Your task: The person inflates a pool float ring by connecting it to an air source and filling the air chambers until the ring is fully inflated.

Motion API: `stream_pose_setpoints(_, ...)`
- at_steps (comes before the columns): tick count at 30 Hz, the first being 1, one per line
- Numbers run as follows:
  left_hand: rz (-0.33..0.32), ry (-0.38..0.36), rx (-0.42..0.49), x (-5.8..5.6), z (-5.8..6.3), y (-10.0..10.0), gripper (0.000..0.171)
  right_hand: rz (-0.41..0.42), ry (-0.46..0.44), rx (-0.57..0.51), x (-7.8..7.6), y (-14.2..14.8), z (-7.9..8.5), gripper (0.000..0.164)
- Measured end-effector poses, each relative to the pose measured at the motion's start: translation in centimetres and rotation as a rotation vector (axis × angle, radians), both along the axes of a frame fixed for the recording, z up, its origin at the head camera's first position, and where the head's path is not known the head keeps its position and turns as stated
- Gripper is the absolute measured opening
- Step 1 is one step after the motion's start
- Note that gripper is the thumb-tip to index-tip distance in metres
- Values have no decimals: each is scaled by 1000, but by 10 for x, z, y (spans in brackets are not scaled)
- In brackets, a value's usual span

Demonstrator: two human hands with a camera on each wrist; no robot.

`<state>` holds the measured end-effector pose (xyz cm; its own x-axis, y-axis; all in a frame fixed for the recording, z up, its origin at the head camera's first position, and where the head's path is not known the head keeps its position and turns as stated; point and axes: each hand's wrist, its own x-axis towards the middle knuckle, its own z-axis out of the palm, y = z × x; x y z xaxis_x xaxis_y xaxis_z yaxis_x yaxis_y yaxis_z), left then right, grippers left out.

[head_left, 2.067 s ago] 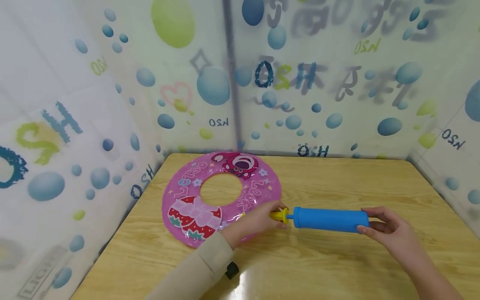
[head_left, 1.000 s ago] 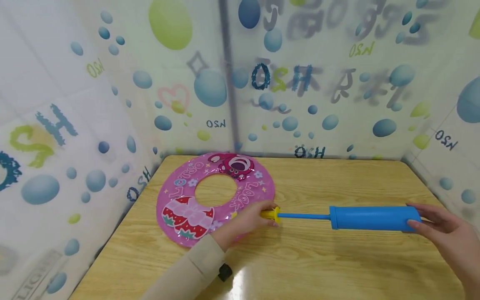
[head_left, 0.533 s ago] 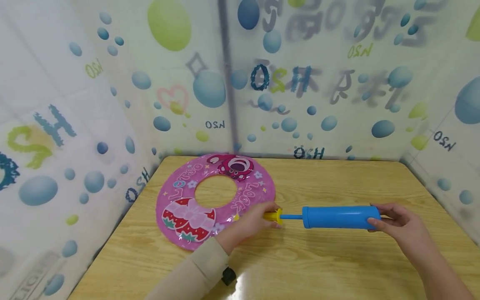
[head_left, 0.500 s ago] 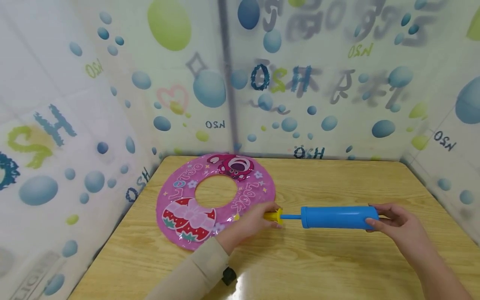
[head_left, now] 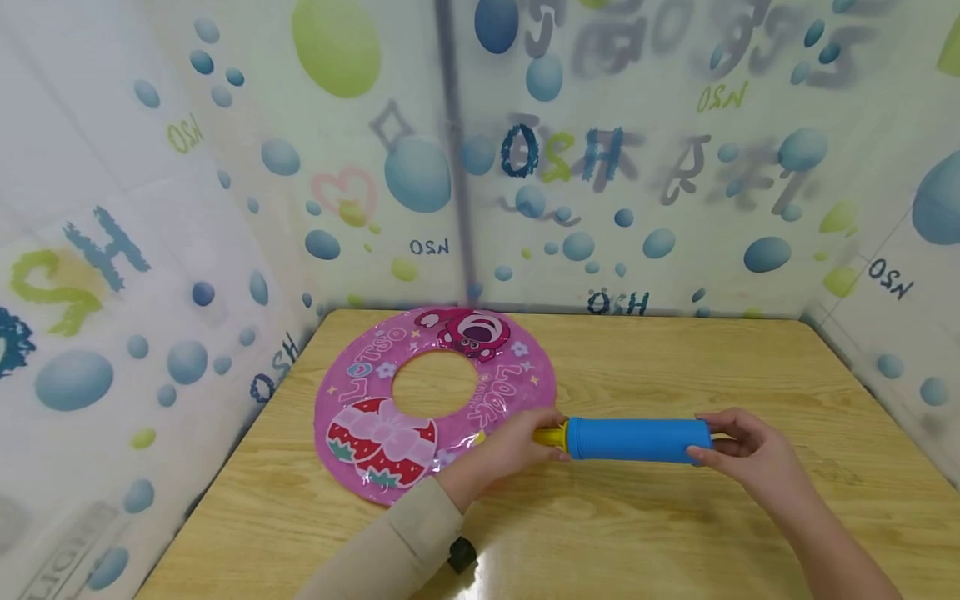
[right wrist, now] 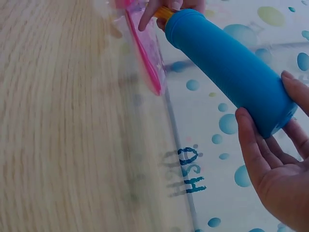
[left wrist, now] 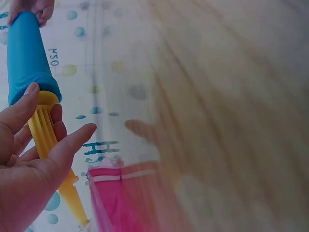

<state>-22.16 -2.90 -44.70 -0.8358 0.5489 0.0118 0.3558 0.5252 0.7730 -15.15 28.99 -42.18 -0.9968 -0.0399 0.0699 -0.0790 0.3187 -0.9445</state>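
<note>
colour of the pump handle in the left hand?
Yellow. The pump handle shows best in the left wrist view, next to the blue barrel.

My pump barrel [head_left: 637,439] is plain blue, with a yellow handle [left wrist: 44,128] at its left end. Left of the barrel, the ring [head_left: 360,362] is pink, printed with red strawberries [head_left: 382,442], a magenta bear [head_left: 472,332] and pale lettering. My sleeve [head_left: 393,546], nearer me than the barrel, is beige; below the barrel, the table [head_left: 675,533] has tan wood grain; beyond the barrel, the white wall [head_left: 660,279] carries blue and green bubbles.
</note>
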Motion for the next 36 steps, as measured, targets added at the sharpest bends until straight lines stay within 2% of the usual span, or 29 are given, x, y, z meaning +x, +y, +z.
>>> stream_pose_setpoints(7, 9, -20, 29, 2, 4, -4, 44, 71, 50, 53, 4, 5, 4, 42)
stream_pose_setpoints(12, 70, -63, 54, -1, 1, -8, 44, 93, 105, 70, 6, 21, 8, 44)
stream_pose_setpoints(16, 86, -86, 88, -2, 0, -10, 43, 103, 114, 87, 11, 39, 12, 47)
stream_pose_setpoints(19, 78, -100, 108, -2, 2, -12, 42, 86, 130, 124, 13, 51, 14, 48)
stream_pose_setpoints(24, 70, -73, 109, -1, 5, -13, 42, 39, 183, 176, 17, 67, 14, 50)
stream_pose_setpoints(31, 77, -49, 97, -2, 6, -13, 42, 42, 262, 164, 22, 91, 13, 56)
stream_pose_setpoints(36, 75, -47, 105, -2, 6, -13, 41, -44, 268, 227, 25, 101, 13, 57)
